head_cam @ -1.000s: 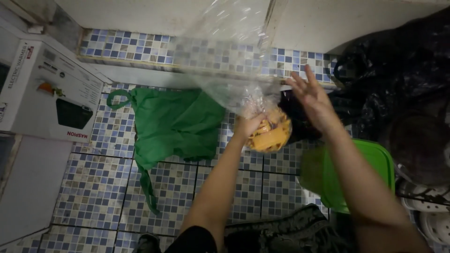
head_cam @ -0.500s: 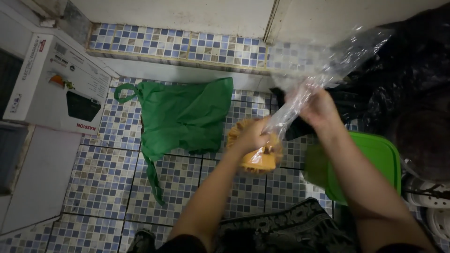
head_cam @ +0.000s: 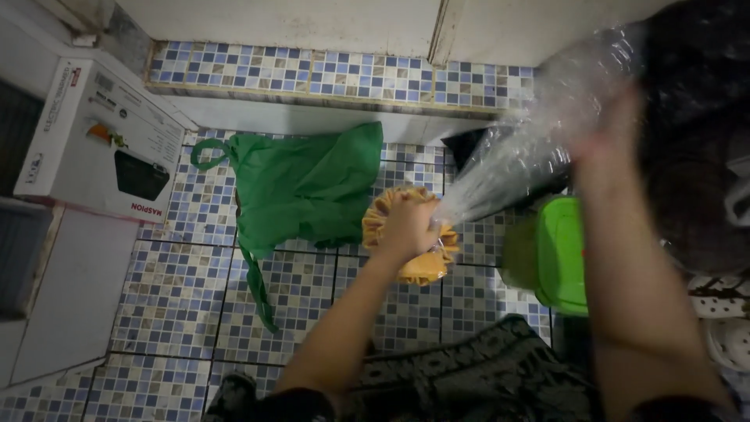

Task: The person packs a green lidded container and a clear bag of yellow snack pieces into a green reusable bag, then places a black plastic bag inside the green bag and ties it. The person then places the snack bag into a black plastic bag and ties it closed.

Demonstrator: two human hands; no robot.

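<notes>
My left hand (head_cam: pixel 406 223) grips a bundle of orange-yellow pieces (head_cam: pixel 426 266) wrapped at the bottom of a clear plastic bag (head_cam: pixel 516 156), held above the tiled floor. The bag's loose upper part stretches up and to the right. My right hand (head_cam: pixel 609 129), blurred by motion, is at the bag's far end and holds it. A green cloth bag (head_cam: pixel 305 187) lies flat on the floor just left of the bundle.
A white cardboard appliance box (head_cam: pixel 94 141) stands at the left. A green plastic lid (head_cam: pixel 562 254) lies to the right, beside black plastic bags (head_cam: pixel 695 70) and white sandals (head_cam: pixel 723 328). Blue mosaic tiles (head_cam: pixel 172 305) cover the floor, with a tiled step (head_cam: pixel 312 78) behind.
My right hand has slid up and to the right along the clear bag, pulling it taut. My left hand with the orange bundle stayed low over the floor.
</notes>
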